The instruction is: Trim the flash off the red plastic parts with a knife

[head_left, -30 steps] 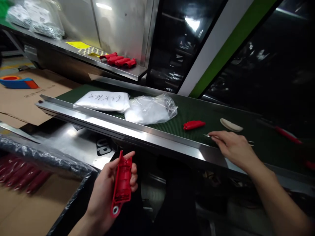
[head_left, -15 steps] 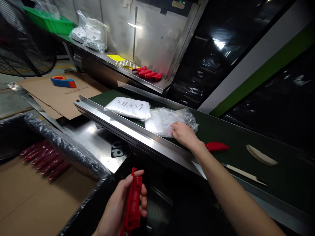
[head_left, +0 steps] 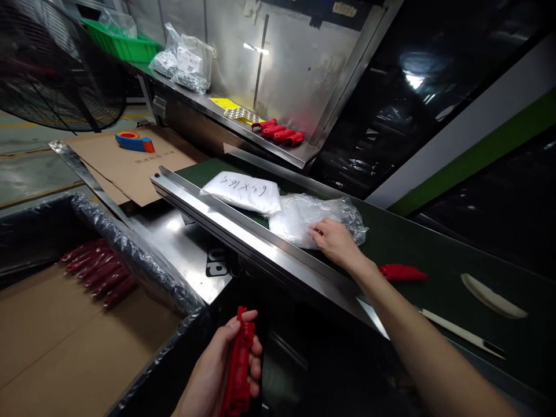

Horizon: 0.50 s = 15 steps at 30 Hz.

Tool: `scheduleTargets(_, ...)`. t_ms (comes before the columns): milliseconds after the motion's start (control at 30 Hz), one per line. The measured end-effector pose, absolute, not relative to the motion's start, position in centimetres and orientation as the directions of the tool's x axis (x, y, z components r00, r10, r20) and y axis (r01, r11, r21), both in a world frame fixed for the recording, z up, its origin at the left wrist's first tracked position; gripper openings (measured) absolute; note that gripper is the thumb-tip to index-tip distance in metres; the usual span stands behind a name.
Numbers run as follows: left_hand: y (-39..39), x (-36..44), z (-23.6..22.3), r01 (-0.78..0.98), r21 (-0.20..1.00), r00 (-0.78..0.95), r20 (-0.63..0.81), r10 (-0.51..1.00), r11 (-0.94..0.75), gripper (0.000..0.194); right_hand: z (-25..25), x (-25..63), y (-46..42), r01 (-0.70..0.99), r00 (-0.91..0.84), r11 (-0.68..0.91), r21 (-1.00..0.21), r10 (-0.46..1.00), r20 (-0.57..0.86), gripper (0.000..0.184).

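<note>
My left hand (head_left: 226,362) is closed around a red plastic part (head_left: 240,370), a long hollow housing, held upright in front of the conveyor's metal rail. With curled fingers, my right hand (head_left: 334,238) pinches at the top of a stack of clear plastic bags (head_left: 293,220) on the green belt. Whether a single bag is between the fingertips is hard to see. Touching that stack on its left is a white packet (head_left: 245,192) with handwritten numbers. Another red part (head_left: 402,272) lies on the belt behind my right forearm.
Several red parts (head_left: 284,135) sit on the metal shelf. Below left, a lined box (head_left: 130,249) holds bagged dark-red pieces (head_left: 98,269). A tape dispenser (head_left: 134,142) rests on cardboard (head_left: 104,165). Two pale pieces (head_left: 493,296) lie on the belt at right, near the metal rail (head_left: 260,249).
The view has shifted, so the scene sits further right. My right hand stays at the clear bags, its fingers more curled. My left hand still holds the red part.
</note>
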<state>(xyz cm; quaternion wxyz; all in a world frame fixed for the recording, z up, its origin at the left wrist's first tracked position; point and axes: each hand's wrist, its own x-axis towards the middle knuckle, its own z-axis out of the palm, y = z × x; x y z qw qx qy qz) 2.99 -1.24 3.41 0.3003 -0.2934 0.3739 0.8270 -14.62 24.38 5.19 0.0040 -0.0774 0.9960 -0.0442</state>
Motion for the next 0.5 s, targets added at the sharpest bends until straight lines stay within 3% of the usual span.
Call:
scheduleTargets(233,-0.7,3.6,4.1,-0.724,0.482,-0.675,-0.643,0.361,-0.494,0.044,4.5,-16.1,24.7,-0.103,-0.989,0.954,-0.282,-0.127,-0.07,0.026)
scheduleTargets(500,0.1,4.2,4.0,-0.681,0.526,-0.732,-0.525,0.434,-0.51,0.045,5.9,-11.5,28.4,-0.048,-0.999,0.872,-0.487,-0.037,0.033,0.026)
